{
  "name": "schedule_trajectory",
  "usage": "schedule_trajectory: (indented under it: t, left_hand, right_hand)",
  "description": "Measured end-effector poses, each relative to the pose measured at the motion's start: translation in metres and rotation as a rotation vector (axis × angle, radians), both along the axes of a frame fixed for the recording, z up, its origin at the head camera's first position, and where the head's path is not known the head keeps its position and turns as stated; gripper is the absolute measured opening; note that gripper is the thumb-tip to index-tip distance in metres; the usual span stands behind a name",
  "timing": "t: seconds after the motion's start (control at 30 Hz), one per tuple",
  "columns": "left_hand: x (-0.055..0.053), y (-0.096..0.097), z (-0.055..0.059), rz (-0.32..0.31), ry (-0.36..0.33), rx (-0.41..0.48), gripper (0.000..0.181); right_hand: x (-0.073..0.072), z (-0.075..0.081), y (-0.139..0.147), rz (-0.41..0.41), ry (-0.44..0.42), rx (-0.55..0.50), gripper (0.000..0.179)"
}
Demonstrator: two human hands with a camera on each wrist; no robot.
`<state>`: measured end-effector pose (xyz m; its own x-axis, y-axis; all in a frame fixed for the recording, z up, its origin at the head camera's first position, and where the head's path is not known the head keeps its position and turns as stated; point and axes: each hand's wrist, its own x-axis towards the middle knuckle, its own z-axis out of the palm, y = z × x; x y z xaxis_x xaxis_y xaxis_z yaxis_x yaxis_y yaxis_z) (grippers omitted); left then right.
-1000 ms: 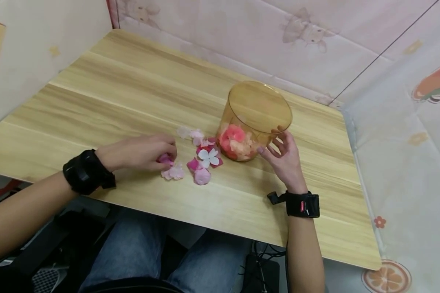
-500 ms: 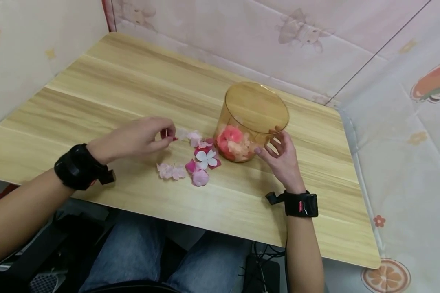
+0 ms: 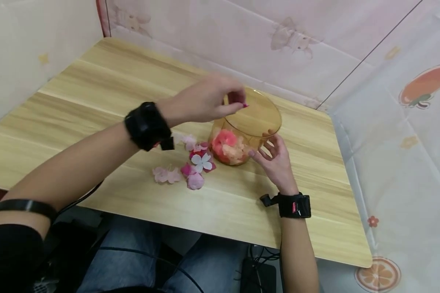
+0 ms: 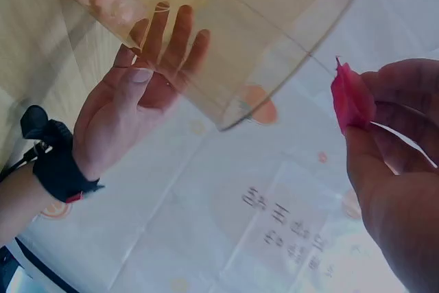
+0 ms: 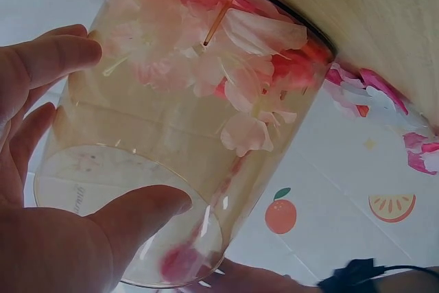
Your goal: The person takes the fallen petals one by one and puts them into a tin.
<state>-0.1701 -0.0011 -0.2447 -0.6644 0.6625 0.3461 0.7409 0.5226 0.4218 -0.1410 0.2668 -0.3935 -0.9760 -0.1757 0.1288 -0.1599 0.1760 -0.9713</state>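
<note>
My left hand (image 3: 210, 99) reaches over the rim of an amber see-through jar (image 3: 256, 140), thumb and fingers pinching a deep pink artificial flower (image 4: 353, 99). My right hand (image 3: 275, 165) holds the jar's right side, its thumb and fingers spread around the wall. The jar stands on the table with its mouth up. Coral artificial flowers (image 3: 224, 141) and peach-coloured ones (image 3: 235, 153) lie heaped at its bottom. In the right wrist view, the pink flower shows blurred through the jar wall near the mouth.
Left of the jar lie loose flowers: a white flower (image 3: 201, 162) on darker petals, a pink flower (image 3: 195, 181), and pale pink flowers (image 3: 167, 175). Printed sheets (image 3: 205, 36) wall in the wooden table (image 3: 220, 211) at the back and sides.
My left hand picks up the deep pink flower from the table's loose flowers, then carries it up and right over the jar mouth. The right hand keeps its hold on the jar.
</note>
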Motion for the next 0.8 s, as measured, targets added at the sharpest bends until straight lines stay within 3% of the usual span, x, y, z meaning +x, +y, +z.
schedule_trajectory:
  t: [0.2, 0.33, 0.43, 0.57, 0.67, 0.8]
  left_hand:
    - [-0.029, 0.024, -0.012, -0.039, -0.086, -0.11, 0.013]
    - [-0.035, 0.025, -0.019, -0.044, -0.117, -0.138, 0.013]
    - [-0.035, 0.017, -0.022, -0.014, -0.111, -0.117, 0.015]
    - [-0.029, -0.008, -0.019, 0.09, -0.1, -0.035, 0.018]
    - [-0.019, -0.034, -0.018, 0.151, -0.102, 0.019, 0.015]
    - [0.006, -0.069, -0.036, 0.16, -0.079, -0.015, 0.012]
  right_hand:
    - [-0.003, -0.002, -0.006, 0.017, -0.005, 0.005, 0.088]
    - [-0.006, -0.001, -0.006, 0.014, -0.003, 0.012, 0.088]
    - [-0.009, 0.0, -0.007, 0.013, 0.001, 0.013, 0.086]
    - [-0.01, -0.001, -0.007, 0.015, -0.001, 0.016, 0.086]
    - [-0.009, 0.0, -0.006, 0.012, 0.0, 0.02, 0.086]
    - [-0.009, 0.005, -0.004, 0.0, 0.016, 0.027, 0.083]
